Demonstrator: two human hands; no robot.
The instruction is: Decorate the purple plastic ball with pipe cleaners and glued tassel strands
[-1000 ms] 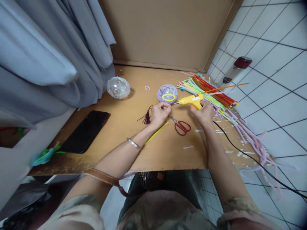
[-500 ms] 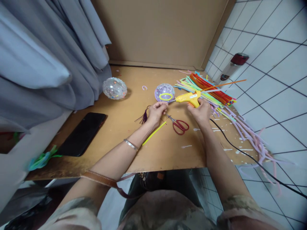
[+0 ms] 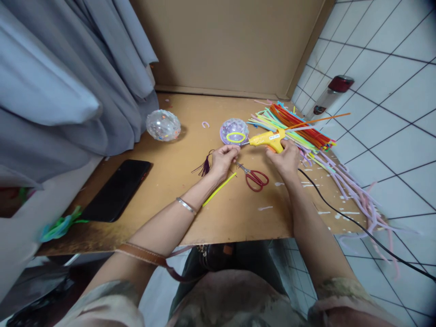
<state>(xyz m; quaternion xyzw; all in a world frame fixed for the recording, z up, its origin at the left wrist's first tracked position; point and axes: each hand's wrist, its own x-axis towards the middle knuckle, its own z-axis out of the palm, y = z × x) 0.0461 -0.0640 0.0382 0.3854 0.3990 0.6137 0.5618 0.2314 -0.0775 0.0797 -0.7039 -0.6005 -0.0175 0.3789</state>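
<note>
My right hand [image 3: 285, 158] is wrapped round the handle of a yellow hot glue gun [image 3: 267, 137], its nozzle pointing left. Close to the nozzle tip, my left hand [image 3: 223, 160] has thumb and fingers pinched together; what they hold is too small to make out. Just beyond these fingertips is a clear ball with purplish decoration [image 3: 234, 125]. A yellow pipe-cleaner loop [image 3: 235, 137] shows against the front of that ball; whether my fingers touch it I cannot tell. Red-handled scissors [image 3: 256, 180] and a yellow pipe cleaner [image 3: 218, 190] lie nearer me, a dark purple tassel [image 3: 205, 166] beside my left hand.
A second speckled clear ball [image 3: 163, 125] sits at the left, behind a black phone [image 3: 117, 190]. Bundled coloured pipe cleaners [image 3: 299, 125] lie back right, near a red-capped bottle [image 3: 329, 97]. The black cord [image 3: 335, 209] runs off right. A grey curtain [image 3: 78, 91] hangs at left.
Almost nothing differs. My left hand has shifted very slightly to the right beside the nozzle; the glue gun stays in place.
</note>
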